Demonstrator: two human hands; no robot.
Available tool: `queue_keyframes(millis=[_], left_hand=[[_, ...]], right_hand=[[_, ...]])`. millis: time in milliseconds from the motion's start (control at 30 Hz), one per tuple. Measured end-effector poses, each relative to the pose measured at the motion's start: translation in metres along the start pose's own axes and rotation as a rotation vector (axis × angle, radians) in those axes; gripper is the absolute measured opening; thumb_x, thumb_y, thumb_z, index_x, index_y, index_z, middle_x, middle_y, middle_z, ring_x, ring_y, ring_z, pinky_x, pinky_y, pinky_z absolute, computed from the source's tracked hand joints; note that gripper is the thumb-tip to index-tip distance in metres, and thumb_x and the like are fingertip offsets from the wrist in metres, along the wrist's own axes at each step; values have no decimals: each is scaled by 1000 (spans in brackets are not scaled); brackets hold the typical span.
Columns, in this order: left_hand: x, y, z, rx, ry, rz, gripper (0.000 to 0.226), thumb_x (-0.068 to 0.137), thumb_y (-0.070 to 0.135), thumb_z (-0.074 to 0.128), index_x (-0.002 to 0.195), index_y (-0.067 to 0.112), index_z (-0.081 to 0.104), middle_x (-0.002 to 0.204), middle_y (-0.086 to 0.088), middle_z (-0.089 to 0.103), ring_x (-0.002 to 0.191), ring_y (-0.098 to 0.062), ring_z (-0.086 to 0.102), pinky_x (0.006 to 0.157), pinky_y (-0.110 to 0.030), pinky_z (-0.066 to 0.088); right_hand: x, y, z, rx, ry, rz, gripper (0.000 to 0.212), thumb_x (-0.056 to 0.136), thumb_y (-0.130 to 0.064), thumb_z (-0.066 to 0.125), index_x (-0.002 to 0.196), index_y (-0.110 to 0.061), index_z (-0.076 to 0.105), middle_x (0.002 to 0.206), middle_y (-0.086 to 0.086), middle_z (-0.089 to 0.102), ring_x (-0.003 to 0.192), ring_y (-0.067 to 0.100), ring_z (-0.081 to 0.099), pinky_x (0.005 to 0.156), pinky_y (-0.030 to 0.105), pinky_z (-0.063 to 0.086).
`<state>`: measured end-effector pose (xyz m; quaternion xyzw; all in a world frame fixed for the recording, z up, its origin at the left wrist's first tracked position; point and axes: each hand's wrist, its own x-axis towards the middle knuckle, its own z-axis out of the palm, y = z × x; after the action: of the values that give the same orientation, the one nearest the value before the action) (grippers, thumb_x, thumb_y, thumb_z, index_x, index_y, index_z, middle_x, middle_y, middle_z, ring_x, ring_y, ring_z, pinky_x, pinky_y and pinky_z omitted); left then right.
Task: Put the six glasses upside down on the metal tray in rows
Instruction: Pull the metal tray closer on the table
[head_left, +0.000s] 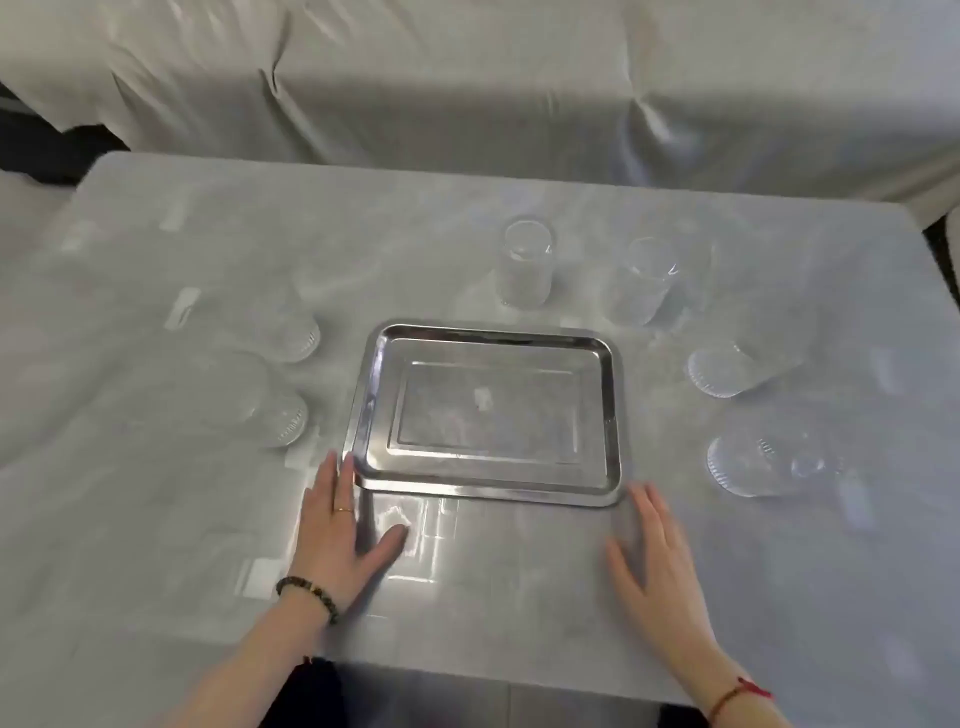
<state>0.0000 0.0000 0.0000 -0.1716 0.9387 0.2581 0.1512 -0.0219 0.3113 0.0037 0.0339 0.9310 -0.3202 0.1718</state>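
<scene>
A rectangular metal tray (488, 332) lies empty in the middle of the table. Two clear glasses stand upright behind it, one (525, 265) at the back centre and one (644, 283) to its right. Two glasses lie on their sides left of the tray, a far one (288, 338) and a near one (270, 415). Two more lie on their sides at the right, a far one (727, 371) and a near one (763, 467). My left hand (337, 535) rests flat by the tray's near left corner. My right hand (652, 566) rests flat by its near right corner. Both hold nothing.
The table (467, 613) is glossy pale grey, with its near edge just below my wrists. A sofa draped in white cloth (467, 88) runs along the far side. Small reflections dot the left part of the tabletop.
</scene>
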Motion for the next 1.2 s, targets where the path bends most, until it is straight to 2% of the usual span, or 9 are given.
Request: queue_keyframes(millis=[100, 167, 333, 433, 633, 733, 867, 1000, 1200], left_hand=[[21, -6, 11, 127, 127, 66, 116, 50, 92, 10, 134, 17, -20, 151, 1, -11, 135, -4, -17, 116, -32, -9], [28, -10, 15, 118, 190, 81, 114, 50, 93, 7, 132, 20, -23, 150, 5, -10, 134, 1, -17, 114, -28, -11], [27, -12, 20, 153, 260, 135, 113, 47, 93, 2, 130, 21, -23, 144, 10, -14, 134, 1, -9, 115, -28, -8], [26, -11, 20, 158, 282, 138, 114, 44, 93, -3, 130, 23, -24, 143, 12, -15, 133, 2, -10, 114, -27, -9], [23, -12, 20, 184, 290, 150, 108, 39, 92, -10, 120, 26, -40, 139, 15, -27, 129, 4, -19, 113, -27, -13], [21, -13, 20, 181, 307, 164, 109, 44, 92, -2, 122, 24, -38, 146, 11, -22, 132, 1, -17, 113, -29, -12], [23, -13, 22, 177, 350, 171, 113, 54, 84, 10, 139, 14, -20, 156, -1, -7, 142, -10, -5, 116, -32, -8], [24, -13, 22, 174, 354, 191, 115, 57, 83, 13, 142, 10, -11, 156, -4, 0, 143, -14, 0, 116, -34, -5], [22, -11, 19, 164, 321, 176, 105, 73, 74, 35, 142, 9, -9, 156, -5, 1, 143, -14, 1, 119, -37, -2]], right_hand=[[25, 3, 16, -131, 179, -116, 61, 88, -31, 51, 142, -18, 26, 152, 5, 27, 140, 12, 17, 116, 30, 1], [32, 3, 21, -224, 217, -146, 64, 84, -46, 36, 142, -20, 27, 149, 5, 33, 140, 14, 21, 113, 28, -1], [35, 3, 28, -302, 366, -180, 67, 84, -55, 23, 133, -15, 44, 136, 14, 51, 131, 27, 40, 107, 40, 15], [35, -1, 31, -331, 408, -168, 84, 84, -64, 1, 126, -12, 54, 130, 18, 57, 124, 34, 49, 103, 47, 28], [30, -5, 28, -328, 410, -163, 78, 83, -62, 9, 125, -16, 55, 132, 15, 55, 127, 32, 46, 106, 42, 22], [24, -4, 26, -314, 331, -149, 62, 81, -53, 23, 135, -26, 41, 145, 4, 40, 141, 20, 26, 115, 41, 11], [23, 2, 25, -338, 301, -161, 52, 91, -44, 34, 140, -33, 22, 152, -5, 24, 144, 12, 6, 117, 35, 1], [22, 5, 27, -311, 318, -182, 50, 92, -44, 31, 140, -33, 22, 153, -3, 23, 144, 12, 5, 117, 36, 2], [19, 3, 24, -332, 311, -204, 50, 94, -42, 28, 142, -29, 19, 154, 0, 22, 145, 16, 6, 118, 40, 5]])
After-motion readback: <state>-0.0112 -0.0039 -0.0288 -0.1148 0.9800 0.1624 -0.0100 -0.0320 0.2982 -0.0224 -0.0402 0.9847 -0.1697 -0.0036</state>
